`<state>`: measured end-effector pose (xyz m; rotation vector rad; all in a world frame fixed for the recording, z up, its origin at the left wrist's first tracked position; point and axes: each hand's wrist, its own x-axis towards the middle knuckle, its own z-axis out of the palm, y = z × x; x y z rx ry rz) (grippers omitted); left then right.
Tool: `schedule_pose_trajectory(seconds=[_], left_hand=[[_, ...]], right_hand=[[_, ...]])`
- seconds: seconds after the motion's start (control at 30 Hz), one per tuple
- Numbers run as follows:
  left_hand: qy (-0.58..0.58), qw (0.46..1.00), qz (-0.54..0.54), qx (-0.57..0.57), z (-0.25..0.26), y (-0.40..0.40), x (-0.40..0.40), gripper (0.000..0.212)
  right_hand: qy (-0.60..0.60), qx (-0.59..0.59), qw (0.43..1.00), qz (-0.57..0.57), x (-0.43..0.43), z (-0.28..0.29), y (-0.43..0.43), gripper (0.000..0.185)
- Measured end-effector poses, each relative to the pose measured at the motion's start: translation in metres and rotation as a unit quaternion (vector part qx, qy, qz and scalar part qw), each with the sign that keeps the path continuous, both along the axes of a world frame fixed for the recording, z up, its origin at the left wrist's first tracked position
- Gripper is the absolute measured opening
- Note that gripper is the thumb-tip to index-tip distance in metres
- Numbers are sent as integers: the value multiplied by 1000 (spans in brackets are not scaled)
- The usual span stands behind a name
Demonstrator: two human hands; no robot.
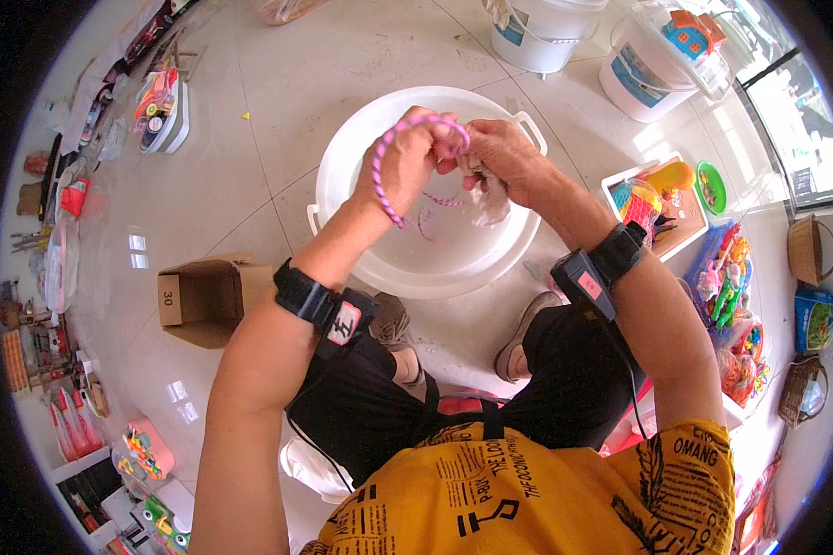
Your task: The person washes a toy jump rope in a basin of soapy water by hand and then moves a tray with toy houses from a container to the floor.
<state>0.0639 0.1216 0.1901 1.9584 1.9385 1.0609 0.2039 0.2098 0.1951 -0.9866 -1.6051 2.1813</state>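
Note:
My left hand [406,163] is raised over a large white plastic basin [451,267] with its fingers closed on a pink-and-purple striped cord [377,173]. The cord curves over the back of that hand, and more of it hangs below, above the basin's floor. Close beside it, my right hand [517,163] pinches a pale, crumpled, thin piece of material [491,207], perhaps cloth or plastic film. Fingertips of both hands nearly meet where cord and material come together. Whether the two are joined there is hidden by the fingers.
An open cardboard box [205,305] lies left of the basin. White lidded buckets [642,76] stand at the far right. On the right are a tray [691,232] of toys, a green bowl [711,187] and wicker baskets [809,250]. My shoes [527,333] flank the basin's near side.

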Motion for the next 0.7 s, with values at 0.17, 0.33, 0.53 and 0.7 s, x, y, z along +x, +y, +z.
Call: schedule_pose_trajectory(seconds=[0.17, 0.33, 0.53, 0.7], left_hand=[[36, 998, 9, 45, -10, 8, -11, 38], [-249, 943, 136, -176, -10, 2, -52, 27], [-69, 931, 249, -257, -42, 0, -78, 47], [-324, 927, 63, -178, -18, 7, -45, 50]], right_hand=[[-15, -36, 999, 37, 11, -12, 17, 28], [-17, -32, 994, 102, 33, -7, 32, 30], [67, -32, 996, 43, 58, -2, 45, 33], [137, -60, 988, 43, 59, 2, 43, 30]])
